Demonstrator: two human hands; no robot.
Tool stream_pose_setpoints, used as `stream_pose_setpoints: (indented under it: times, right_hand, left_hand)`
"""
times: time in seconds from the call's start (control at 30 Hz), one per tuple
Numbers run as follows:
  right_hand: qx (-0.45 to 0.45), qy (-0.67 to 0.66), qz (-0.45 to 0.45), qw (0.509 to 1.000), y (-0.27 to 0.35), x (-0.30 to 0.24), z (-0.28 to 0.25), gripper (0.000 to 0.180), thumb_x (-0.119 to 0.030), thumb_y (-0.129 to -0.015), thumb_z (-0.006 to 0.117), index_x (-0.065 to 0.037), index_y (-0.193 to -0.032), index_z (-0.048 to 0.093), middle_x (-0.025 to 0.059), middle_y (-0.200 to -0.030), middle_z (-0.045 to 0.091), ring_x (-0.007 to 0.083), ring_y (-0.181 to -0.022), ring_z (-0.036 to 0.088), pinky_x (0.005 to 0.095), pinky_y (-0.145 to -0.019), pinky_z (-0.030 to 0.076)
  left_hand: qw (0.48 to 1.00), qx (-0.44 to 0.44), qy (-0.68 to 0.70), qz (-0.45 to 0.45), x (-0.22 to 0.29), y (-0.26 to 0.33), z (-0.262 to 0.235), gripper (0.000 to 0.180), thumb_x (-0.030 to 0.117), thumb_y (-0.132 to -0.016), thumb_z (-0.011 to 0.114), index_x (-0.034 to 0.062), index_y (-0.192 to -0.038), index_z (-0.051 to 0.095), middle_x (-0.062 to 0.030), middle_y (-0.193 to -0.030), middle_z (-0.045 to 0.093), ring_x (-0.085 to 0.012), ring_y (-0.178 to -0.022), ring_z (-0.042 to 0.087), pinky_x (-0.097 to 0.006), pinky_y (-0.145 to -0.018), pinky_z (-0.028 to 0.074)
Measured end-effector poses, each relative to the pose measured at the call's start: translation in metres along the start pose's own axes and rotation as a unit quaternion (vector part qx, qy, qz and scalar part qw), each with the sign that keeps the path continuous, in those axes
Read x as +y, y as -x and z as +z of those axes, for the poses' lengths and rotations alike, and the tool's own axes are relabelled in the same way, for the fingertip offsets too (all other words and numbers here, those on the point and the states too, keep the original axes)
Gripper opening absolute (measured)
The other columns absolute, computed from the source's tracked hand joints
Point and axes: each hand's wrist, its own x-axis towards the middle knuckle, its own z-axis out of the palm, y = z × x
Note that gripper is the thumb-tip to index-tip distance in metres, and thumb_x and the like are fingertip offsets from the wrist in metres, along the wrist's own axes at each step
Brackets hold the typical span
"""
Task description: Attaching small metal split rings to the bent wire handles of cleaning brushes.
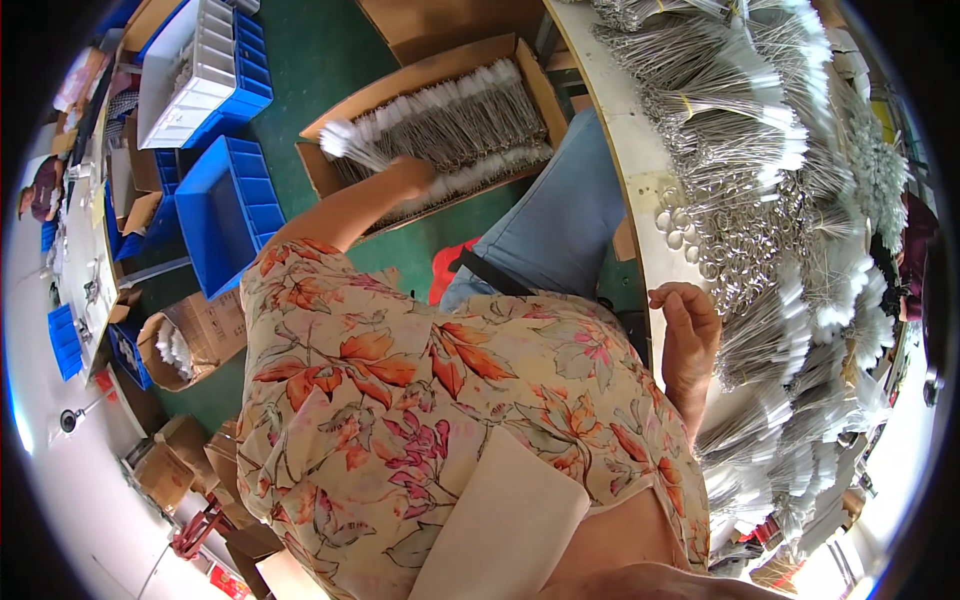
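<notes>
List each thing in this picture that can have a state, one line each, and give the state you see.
Left hand: closed on a bundle of wires, reaching into the box.
Bundle of wires: lifted, white tips fanned out.
Cardboard box: open, filled with wire bundles.
Right hand: empty, fingers curled, resting at the table edge.
Table: piled with wire bundles.
Blue crate: open.

We see an open brown cardboard box [330, 165] on the green floor, full of white-tipped wire bundles. More brown cartons [165, 455] sit lower left, one open-topped carton [165, 345] beside blue bins [225, 210].
</notes>
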Motion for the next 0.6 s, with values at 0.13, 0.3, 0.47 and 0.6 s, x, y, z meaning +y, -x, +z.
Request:
stream_pose_setpoints:
  times: [0.13, 0.3, 0.47, 0.6]
  right_hand:
    - [-0.019, -0.028, 0.042, 0.999, -0.004, 0.005, 0.006, 0.01, -0.006, -0.085, 0.058, 0.003, -0.089, 0.061, 0.0045, -0.083, 0.06, 0.0112, -0.077, 0.053, 0.0239, -0.075, 0.041]
    - [-0.029, -0.037, 0.052, 0.998, -0.008, -0.004, 0.003, 0.009, -0.006, -0.084, 0.059, 0.002, -0.089, 0.061, 0.0041, -0.083, 0.06, 0.0102, -0.078, 0.053, 0.0232, -0.075, 0.041]
    - [-0.046, 0.014, 0.069, 0.996, -0.004, -0.021, -0.018, 0.01, -0.007, -0.084, 0.06, 0.001, -0.088, 0.063, 0.0031, -0.082, 0.062, 0.008, -0.08, 0.054, 0.0223, -0.075, 0.042]
    - [0.011, -0.014, -0.022, 1.0, -0.002, -0.024, -0.063, 0.012, -0.009, -0.083, 0.062, 0.002, -0.089, 0.063, 0.0025, -0.083, 0.062, 0.0081, -0.081, 0.055, 0.023, -0.073, 0.044]
  left_hand:
    - [0.999, 0.025, -0.046, -0.008, -0.018, 0.029, 0.054, 0.023, 0.014, -0.077, 0.054, 0.0034, -0.095, 0.066, -0.0181, -0.093, 0.065, -0.0309, -0.09, 0.062, -0.042, -0.072, 0.05]
    - [0.981, 0.039, 0.191, -0.013, 0.052, 0.015, -0.018, 0.025, 0.018, -0.081, 0.053, 0.0012, -0.095, 0.065, -0.0187, -0.093, 0.064, -0.0323, -0.09, 0.061, -0.04, -0.075, 0.048]
    - [0.864, 0.0, 0.375, 0.335, 0.06, 0.056, -0.171, 0.028, 0.018, -0.084, 0.056, -0.0022, -0.103, 0.061, -0.0122, -0.098, 0.065, -0.0215, -0.087, 0.062, -0.032, -0.076, 0.047]
    - [0.791, -0.095, 0.476, 0.372, 0.111, 0.108, -0.333, 0.02, 0.012, -0.086, 0.058, -0.0005, -0.102, 0.061, -0.0069, -0.093, 0.064, -0.0144, -0.088, 0.061, -0.028, -0.079, 0.048]
